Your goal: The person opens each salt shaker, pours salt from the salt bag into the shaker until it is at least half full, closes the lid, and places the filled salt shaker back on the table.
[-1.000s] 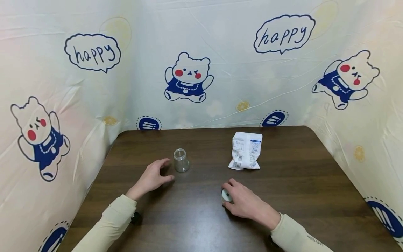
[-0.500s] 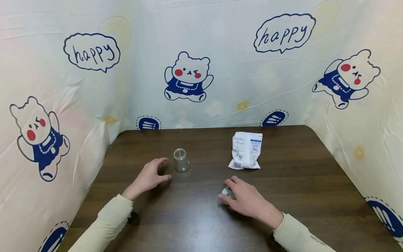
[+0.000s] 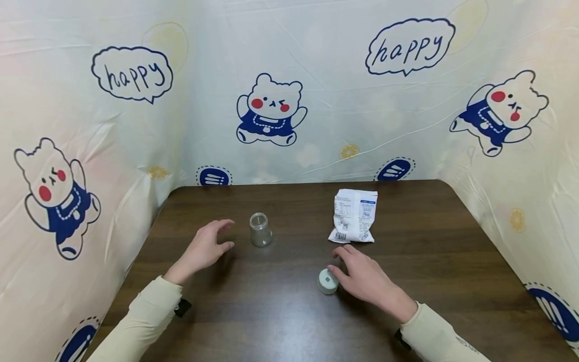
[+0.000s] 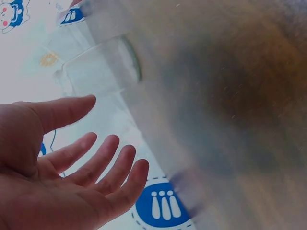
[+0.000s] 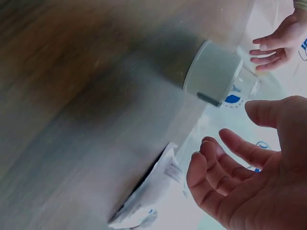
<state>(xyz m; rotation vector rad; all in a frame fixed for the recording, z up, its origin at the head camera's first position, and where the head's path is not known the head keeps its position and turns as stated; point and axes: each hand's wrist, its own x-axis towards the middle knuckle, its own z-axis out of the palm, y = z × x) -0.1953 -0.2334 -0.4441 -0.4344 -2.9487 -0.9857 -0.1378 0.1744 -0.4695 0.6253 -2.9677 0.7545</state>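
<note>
A clear glass jar (image 3: 260, 231) stands upright and lidless on the table, left of the middle in the head view. My left hand (image 3: 202, 249) hovers just left of it, fingers relaxed and apart from the glass; the left wrist view shows the jar (image 4: 98, 67) beyond the thumb. A round pale-green lid (image 3: 327, 281) sits on the table nearer to me. Close by on its right is my right hand (image 3: 362, 276), its fingers loosely bent and holding nothing. In the right wrist view the lid (image 5: 213, 72) stands apart from the thumb.
A white printed packet (image 3: 354, 216) lies at the back right of the brown wooden table (image 3: 280, 322). A patterned curtain (image 3: 325, 115) with cartoon bears hangs behind the table and along both sides.
My right hand has let go of the lid and drawn off to the right. My left hand has moved a little farther left from the jar. Jar and packet have stayed put.
</note>
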